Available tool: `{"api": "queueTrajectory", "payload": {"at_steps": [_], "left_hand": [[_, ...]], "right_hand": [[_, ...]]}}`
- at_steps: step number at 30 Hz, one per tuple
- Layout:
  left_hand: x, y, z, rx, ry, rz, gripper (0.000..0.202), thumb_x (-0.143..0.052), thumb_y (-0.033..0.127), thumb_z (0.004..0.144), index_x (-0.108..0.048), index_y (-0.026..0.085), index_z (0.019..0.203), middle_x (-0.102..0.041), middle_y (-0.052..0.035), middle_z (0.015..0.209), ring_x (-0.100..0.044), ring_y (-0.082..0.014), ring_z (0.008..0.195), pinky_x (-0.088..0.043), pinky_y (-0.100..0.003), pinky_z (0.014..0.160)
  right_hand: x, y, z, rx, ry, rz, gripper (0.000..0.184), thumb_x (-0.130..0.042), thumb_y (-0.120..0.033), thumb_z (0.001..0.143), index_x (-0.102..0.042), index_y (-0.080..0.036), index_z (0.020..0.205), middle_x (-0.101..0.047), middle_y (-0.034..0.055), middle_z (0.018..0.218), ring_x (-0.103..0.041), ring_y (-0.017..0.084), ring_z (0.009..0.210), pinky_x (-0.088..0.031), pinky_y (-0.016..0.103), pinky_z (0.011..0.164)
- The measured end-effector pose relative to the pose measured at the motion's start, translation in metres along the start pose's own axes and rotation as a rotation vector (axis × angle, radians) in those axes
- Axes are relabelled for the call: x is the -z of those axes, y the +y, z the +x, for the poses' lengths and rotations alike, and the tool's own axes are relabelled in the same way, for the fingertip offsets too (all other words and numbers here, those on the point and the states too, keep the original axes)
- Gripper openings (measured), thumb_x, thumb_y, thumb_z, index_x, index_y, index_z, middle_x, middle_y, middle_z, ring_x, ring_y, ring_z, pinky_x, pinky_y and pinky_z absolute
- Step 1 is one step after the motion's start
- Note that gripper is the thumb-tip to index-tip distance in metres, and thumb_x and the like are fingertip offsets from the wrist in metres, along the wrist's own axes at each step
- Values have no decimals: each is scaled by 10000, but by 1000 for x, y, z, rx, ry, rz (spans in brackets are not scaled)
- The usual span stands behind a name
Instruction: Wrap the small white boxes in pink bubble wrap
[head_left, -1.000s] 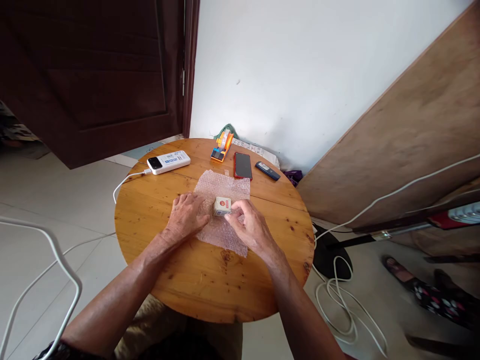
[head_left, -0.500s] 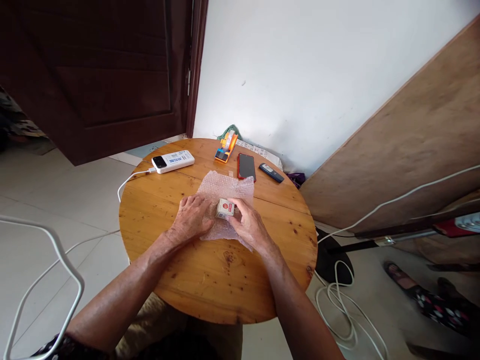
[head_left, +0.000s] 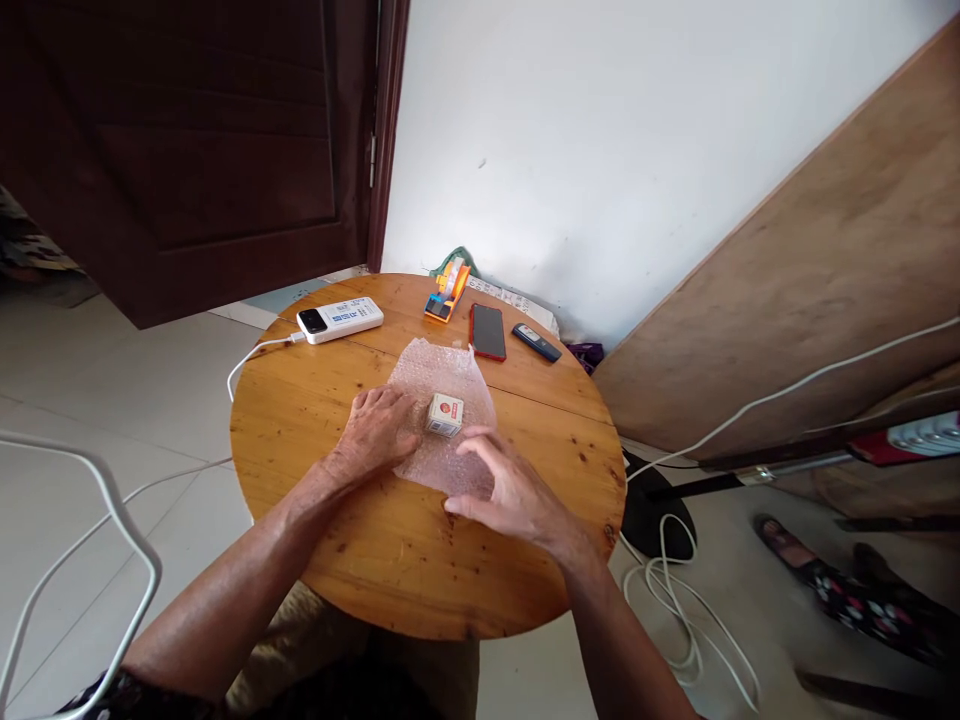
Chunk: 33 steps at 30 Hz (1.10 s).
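Observation:
A small pale box with a red mark on top stands on a sheet of bubble wrap spread on the round wooden table. My left hand lies flat on the sheet's left edge, fingers stretched toward the box. My right hand hovers open over the sheet's near right corner, fingers spread, a little short of the box and holding nothing.
At the table's far side lie a white power bank with a cable, an orange tape dispenser, a red-cased phone and a dark small device. White cables trail on the floor. A wooden board leans right; another person's foot shows.
My right hand let go of the box and drew back toward me, opening over the sheet's near corner. The left hand stayed put on the wrap.

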<state>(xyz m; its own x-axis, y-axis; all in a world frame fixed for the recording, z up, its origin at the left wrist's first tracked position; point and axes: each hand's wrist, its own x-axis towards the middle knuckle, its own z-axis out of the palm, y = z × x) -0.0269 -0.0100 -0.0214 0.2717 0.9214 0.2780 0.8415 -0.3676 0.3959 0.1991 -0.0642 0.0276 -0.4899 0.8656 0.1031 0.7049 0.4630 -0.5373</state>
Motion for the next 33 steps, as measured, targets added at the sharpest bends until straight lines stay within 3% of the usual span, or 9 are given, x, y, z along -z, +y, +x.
{"api": "queueTrajectory", "payload": {"at_steps": [5,11,14,16,19,21,25,30,33], "left_hand": [[2,-3,4,-7,80,-127,345,-697,284,778,-707,206,1114,-693,-121,1222,-617,-338,1156,-462,-519,1001],[16,-1,2,-168,133,-372,360,-679,414,849,-703,195,1133,-694,-122,1237,-612,-305,1201,-452,-506,1041],[18,1,0,-232,98,-391,462,-761,455,773,-695,195,1150,-698,-123,1238,-600,-315,1224,-441,-506,1066],[16,1,1,-253,84,-365,480,-811,408,722,-694,201,1139,-707,-118,1224,-604,-318,1220,-444,-501,1067],[11,0,5,-213,101,-333,238,-758,232,755,-713,218,988,-744,-87,1120,-670,-273,1095,-497,-446,996],[9,0,7,-183,124,-351,90,-696,165,784,-698,217,858,-759,-65,1030,-701,-234,990,-528,-388,920],[9,3,9,-148,157,-430,81,-630,139,812,-664,209,791,-758,-33,891,-704,-176,828,-539,-288,773],[7,5,7,-85,200,-469,78,-612,138,796,-655,200,777,-755,-38,881,-685,-159,761,-507,-229,625],[7,5,8,-64,229,-459,58,-619,186,821,-658,203,781,-756,-43,892,-688,-171,790,-521,-248,673]], "right_hand": [[-18,-5,-3,-23,84,-220,116,-585,-162,885,-632,-218,974,-571,121,1332,-613,266,1132,-495,429,966],[-13,-4,8,-41,136,-148,162,-482,-151,944,-617,-225,894,-710,57,983,-674,199,895,-493,298,784],[-10,-1,12,-84,187,-141,153,-485,-207,957,-633,-233,927,-728,38,900,-679,188,792,-472,284,714],[-9,3,16,-115,229,-106,170,-478,-240,964,-641,-236,914,-730,30,857,-674,177,738,-463,278,676],[-6,6,21,-149,249,1,136,-515,-278,941,-643,-238,965,-737,30,885,-693,183,787,-492,283,699],[-2,6,23,-144,198,50,254,-614,-311,879,-620,-252,1125,-741,39,996,-704,208,900,-523,319,782],[0,7,21,-92,91,57,678,-760,-303,743,-493,-273,1366,-673,86,1256,-655,267,1111,-510,422,944],[-3,16,27,-149,221,104,115,-577,-258,870,-645,-223,957,-715,66,1022,-670,207,927,-528,329,792],[0,19,36,-144,229,243,118,-546,-272,878,-648,-211,880,-698,79,1116,-661,205,986,-531,295,735]]}}
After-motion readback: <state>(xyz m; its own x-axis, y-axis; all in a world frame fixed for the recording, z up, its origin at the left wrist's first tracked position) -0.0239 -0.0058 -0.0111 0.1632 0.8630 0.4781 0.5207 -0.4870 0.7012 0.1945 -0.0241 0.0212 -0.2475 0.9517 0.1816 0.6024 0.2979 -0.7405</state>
